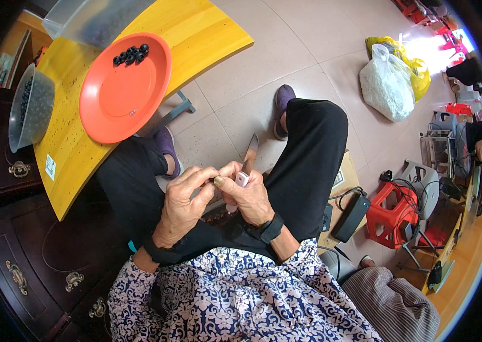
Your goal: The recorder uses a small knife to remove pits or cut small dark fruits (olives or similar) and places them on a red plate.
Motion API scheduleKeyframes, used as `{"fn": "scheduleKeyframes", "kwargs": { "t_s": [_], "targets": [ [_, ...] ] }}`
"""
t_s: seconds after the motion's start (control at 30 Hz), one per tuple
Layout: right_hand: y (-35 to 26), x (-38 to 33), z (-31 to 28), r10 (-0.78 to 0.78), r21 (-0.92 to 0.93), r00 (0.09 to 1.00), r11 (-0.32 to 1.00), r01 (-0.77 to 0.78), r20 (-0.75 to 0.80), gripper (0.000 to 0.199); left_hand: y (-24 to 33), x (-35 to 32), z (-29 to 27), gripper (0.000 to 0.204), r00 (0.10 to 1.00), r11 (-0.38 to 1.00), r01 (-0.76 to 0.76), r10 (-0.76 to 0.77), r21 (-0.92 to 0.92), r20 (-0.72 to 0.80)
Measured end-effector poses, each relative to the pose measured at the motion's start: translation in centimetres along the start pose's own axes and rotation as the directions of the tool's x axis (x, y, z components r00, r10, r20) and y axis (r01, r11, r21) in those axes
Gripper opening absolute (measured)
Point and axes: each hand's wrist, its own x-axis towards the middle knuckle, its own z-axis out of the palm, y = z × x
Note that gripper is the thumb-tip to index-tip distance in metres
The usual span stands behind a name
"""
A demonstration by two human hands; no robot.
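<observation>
My right hand (250, 196) grips a small knife (250, 153) by its pale pink handle, the narrow blade pointing up and away from me. Close beside it, my left hand (182, 199) is closed in a pinch, its fingertips meeting my right thumb between my knees. Whatever small thing the left fingers hold is hidden. To the left, an orange-red oval plate (112, 102) lies on a yellow wooden table (206, 31). Several small black round pieces (131, 55) are gathered at the plate's far end.
A translucent tub (47, 100) of dark pieces stands at the table's left, a clear plastic bin (90, 23) behind it. White (388, 85) and yellow bags (420, 80) sit on the floor. A red stool (392, 214) and a black box-like device (351, 218) with cables are on my right.
</observation>
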Motion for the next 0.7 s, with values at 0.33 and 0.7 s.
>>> {"fn": "scheduleKeyframes", "kwargs": {
  "t_s": [0.33, 0.7],
  "targets": [
    [0.3, 0.0, -0.4, 0.041, 0.129, 0.998, 0.99, -0.048, 0.054, 0.016, -0.8, -0.4, -1.0, 0.018, 0.93, 0.821, 0.367, -0.315, -0.437, 0.189],
    [-0.1, -0.3, -0.2, 0.039, 0.201, 0.997, 0.978, -0.051, 0.065, 0.016, -0.7, -0.6, -1.0, 0.02, 0.948, 0.804, 0.315, -0.247, -0.504, 0.198]
  ]
}}
